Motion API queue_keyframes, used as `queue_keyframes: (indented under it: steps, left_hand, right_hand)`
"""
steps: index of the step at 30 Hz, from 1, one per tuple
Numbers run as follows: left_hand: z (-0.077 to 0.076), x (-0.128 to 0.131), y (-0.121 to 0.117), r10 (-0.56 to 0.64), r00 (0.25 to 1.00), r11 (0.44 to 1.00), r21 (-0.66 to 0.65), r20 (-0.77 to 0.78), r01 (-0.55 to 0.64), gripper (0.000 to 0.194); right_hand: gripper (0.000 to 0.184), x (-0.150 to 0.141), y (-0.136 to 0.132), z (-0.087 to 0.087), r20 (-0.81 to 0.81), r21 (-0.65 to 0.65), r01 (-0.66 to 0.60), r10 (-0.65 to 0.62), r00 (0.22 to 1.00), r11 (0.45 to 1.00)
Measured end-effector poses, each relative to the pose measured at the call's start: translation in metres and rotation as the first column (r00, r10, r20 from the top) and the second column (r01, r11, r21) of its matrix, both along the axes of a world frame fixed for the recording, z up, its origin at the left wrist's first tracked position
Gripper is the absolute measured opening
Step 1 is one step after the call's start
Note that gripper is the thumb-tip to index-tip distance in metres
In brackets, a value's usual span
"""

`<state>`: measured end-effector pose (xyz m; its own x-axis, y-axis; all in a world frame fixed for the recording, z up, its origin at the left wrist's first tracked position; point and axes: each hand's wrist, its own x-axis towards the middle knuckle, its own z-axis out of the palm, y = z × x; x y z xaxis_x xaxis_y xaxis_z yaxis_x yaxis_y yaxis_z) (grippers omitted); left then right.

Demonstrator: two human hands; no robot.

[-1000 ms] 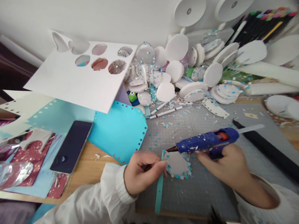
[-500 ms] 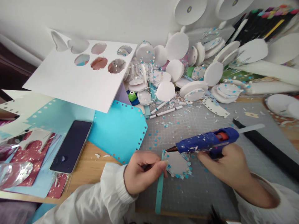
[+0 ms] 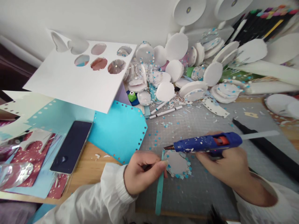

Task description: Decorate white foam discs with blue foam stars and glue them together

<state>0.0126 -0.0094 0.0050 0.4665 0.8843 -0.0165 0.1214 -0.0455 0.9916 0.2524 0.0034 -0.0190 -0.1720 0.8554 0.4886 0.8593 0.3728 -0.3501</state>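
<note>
My left hand (image 3: 144, 172) pinches a narrow teal paper strip (image 3: 159, 191) between thumb and finger; the strip hangs down toward the mat's front edge. Wrapped round a blue hot glue gun (image 3: 201, 143) is my right hand (image 3: 226, 165). The gun's dark nozzle points left, at the upper end of the strip, and a translucent glue stick (image 3: 261, 134) juts from its back. Just right of the strip, below the gun, lies a white paper disc (image 3: 177, 163) edged with small blue and white paper flowers. Its left rim is close to my left fingertips; whether they touch it I cannot tell.
A grey cutting mat (image 3: 201, 193) carries paper scraps and a black bar-like tool (image 3: 268, 149). White discs (image 3: 177, 46) pile up behind. On the left are a phone (image 3: 71, 147), bright blue punched paper (image 3: 119, 130) and a white sheet with cut holes (image 3: 77, 81).
The glue gun has tilted to a more level position, its rear end and glue stick shifting slightly right. My left hand and the strip stay where they were.
</note>
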Motion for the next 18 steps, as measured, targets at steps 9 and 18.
queue_keyframes:
  steps: [9,18]
  left_hand:
    - [0.002,0.000,-0.002,0.055,0.988,0.974,-0.224,0.144,-0.021,0.048]
    - [0.003,0.008,-0.016,0.211,0.944,0.917,-0.385,0.252,-0.102,0.045]
  right_hand:
    - [0.028,0.035,0.005,0.007,0.110,0.054,0.475,-0.478,0.871,0.878]
    - [0.028,0.069,-0.016,-0.004,0.158,-0.210,0.540,-0.517,0.841,0.815]
